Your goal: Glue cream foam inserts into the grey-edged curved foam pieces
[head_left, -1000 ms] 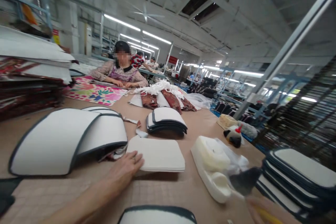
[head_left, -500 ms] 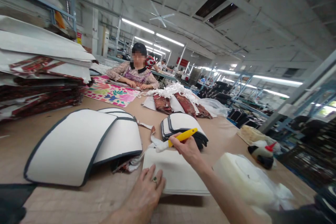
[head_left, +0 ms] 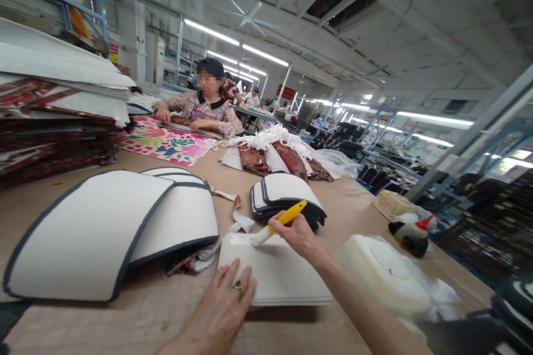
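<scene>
- The yellow-handled brush [head_left: 288,217] slants across the stacked off-white panels [head_left: 287,277], bristles down on the top one near its far-left corner, beside a glossy patch.
- The right hand [head_left: 297,233] pinches the handle between thumb and fingers; the bristles lie at nine o'clock from it.
- The left hand [head_left: 225,302] lies palm down, fingers spread on the near-left part of the panels; the bristles are at one o'clock from it.
- Dark-edged curved panels [head_left: 83,238] lie at ten o'clock from the left hand.
- From the right hand, a smaller dark-edged stack [head_left: 291,186] sits at twelve, a red-tipped bottle [head_left: 410,236] at three.
</scene>
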A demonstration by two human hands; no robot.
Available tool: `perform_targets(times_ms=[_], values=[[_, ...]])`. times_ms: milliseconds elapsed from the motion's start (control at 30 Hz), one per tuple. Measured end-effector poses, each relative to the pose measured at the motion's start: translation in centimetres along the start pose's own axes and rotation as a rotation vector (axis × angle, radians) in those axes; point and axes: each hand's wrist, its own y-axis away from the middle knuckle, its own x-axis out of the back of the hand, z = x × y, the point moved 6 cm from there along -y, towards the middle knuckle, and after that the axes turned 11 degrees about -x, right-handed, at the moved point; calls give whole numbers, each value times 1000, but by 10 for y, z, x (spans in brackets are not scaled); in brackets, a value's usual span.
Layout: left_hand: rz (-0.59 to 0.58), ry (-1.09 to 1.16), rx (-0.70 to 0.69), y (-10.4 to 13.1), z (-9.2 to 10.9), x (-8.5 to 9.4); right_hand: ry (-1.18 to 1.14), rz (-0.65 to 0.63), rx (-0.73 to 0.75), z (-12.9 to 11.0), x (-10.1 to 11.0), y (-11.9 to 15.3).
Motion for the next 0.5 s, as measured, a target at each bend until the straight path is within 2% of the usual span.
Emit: perform_targets(times_ms=[167,300,400,500], values=[[46,-121,-31,3,-3,-3,61,136,-62,30,62,8],[30,-165,-25,0,-6,-10,80,234,-100,50,102,12],[-29,-73,18,-3,-11,-9,84,281,-117,52,122,17],[33,160,43,-3,-16,17,72,293,-120,36,122,27]])
